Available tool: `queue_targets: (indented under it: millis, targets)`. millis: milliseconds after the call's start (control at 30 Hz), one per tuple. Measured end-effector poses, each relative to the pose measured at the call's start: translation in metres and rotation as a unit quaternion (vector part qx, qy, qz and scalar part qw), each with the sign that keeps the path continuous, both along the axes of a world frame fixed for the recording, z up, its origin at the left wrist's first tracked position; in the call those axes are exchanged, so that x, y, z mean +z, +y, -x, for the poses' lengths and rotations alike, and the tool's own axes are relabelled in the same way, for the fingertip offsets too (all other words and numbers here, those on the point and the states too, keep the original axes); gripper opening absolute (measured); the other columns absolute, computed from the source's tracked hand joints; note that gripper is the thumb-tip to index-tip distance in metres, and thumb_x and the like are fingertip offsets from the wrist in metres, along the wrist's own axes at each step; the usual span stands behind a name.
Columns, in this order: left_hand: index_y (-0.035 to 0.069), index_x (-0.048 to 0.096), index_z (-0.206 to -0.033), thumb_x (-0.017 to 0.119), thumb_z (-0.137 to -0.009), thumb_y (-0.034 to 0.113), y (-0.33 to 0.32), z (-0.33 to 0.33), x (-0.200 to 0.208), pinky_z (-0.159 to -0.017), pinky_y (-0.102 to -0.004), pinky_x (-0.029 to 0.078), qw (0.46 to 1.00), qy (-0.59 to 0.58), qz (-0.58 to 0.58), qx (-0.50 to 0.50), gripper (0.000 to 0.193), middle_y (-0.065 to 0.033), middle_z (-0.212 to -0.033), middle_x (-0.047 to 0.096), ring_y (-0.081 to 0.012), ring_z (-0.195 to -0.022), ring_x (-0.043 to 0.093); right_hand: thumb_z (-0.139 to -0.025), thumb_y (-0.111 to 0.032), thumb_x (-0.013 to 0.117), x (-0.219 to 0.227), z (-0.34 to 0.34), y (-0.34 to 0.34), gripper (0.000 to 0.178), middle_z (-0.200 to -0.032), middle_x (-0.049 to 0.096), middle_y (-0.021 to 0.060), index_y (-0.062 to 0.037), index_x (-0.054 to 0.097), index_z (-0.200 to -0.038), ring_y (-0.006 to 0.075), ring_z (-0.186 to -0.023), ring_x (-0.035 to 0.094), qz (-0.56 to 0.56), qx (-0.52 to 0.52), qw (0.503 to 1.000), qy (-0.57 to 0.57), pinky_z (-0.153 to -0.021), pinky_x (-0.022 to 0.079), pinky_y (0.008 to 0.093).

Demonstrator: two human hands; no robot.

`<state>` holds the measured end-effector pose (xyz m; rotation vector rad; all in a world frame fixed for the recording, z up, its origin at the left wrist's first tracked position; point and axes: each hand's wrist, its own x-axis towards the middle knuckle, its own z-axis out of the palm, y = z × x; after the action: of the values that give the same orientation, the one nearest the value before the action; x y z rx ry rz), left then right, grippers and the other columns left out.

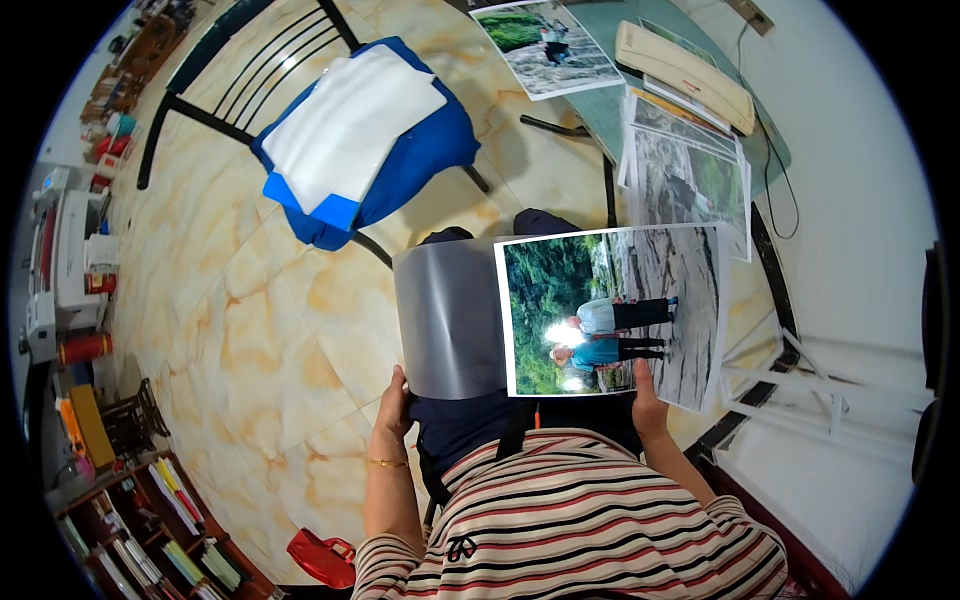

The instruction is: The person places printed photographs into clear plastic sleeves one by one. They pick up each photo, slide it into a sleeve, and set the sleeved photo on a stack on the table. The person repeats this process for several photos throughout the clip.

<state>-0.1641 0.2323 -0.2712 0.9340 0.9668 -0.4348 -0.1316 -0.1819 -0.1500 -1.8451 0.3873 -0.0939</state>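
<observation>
Clear plastic film (447,325), in the head view, hangs over the lap just left of a photo print (610,315); their neighbouring edges meet or slightly overlap, though whether the print lies inside a folded sleeve I cannot tell. The print's long axis runs left to right, its picture turned sideways. The right hand (649,408) is nearer it, gripping the lower edge, thumb on top, other fingers hidden beneath. The left hand (394,408) appears to pinch the film's lower-left corner, well apart from the print.
</observation>
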Motion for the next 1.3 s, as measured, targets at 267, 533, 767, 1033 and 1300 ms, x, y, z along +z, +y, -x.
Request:
queue_targets:
  millis: [267,533,767,1033,1300]
  targets:
    - [0.005,0.057,-0.110,0.061,-0.087,0.020,0.019,-0.029,-0.005,-0.091,-0.0340,0.044,0.952,-0.203,0.086,0.210,0.028,-0.0074,-0.106,0.062,-0.0190,-0.098,0.057,-0.091,-0.010,0.052,0.005,-0.002,0.011,0.018,-0.096,0.062,0.0074,0.0016,0.059,-0.103,0.0203,-0.086,0.057,0.040,0.012,0.999,-0.024,-0.079,0.043,0.0305]
    - [0.010,0.060,-0.108,0.059,-0.087,0.010,-0.035,-0.070,0.194,-0.103,-0.0454,0.034,0.799,-0.447,0.215,0.340,0.022,-0.0037,-0.099,0.065,-0.0140,-0.089,0.062,-0.090,-0.009,0.053,0.011,-0.008,0.011,0.018,-0.095,0.062,0.0099,0.0020,0.059,-0.102,0.0238,-0.084,0.058,0.097,0.039,0.994,-0.037,-0.077,0.044,0.0327]
    - [0.015,0.060,-0.108,0.062,-0.082,0.005,-0.125,-0.079,0.289,-0.105,-0.0511,0.028,0.765,-0.560,0.139,0.287,0.028,-0.0048,-0.103,0.064,-0.0186,-0.091,0.062,-0.087,-0.011,0.058,0.016,-0.015,0.012,0.020,-0.097,0.062,0.0118,0.0013,0.059,-0.103,0.0246,-0.085,0.059,0.080,0.104,0.990,-0.048,-0.077,0.046,0.0347]
    - [0.005,0.059,-0.103,0.068,-0.077,0.008,-0.225,-0.117,0.208,-0.101,-0.0463,0.032,0.739,-0.603,-0.161,-0.254,0.027,-0.0080,-0.099,0.061,-0.0240,-0.104,0.056,-0.089,-0.011,0.054,0.012,-0.016,0.042,0.032,-0.115,0.054,0.0136,0.0010,0.049,-0.118,0.0240,-0.104,0.052,0.000,0.160,0.986,-0.049,-0.090,0.041,0.0366]
    - [0.005,0.058,-0.111,0.066,-0.076,0.007,-0.202,-0.105,0.226,-0.093,-0.0365,0.040,0.732,-0.583,-0.153,-0.318,0.036,-0.0101,-0.106,0.058,-0.0276,-0.106,0.052,-0.085,-0.015,0.060,-0.032,0.005,-0.004,0.033,-0.113,0.055,0.0158,-0.0032,0.054,-0.116,0.0310,-0.103,0.053,0.300,0.261,0.911,-0.113,-0.089,0.041,0.0393]
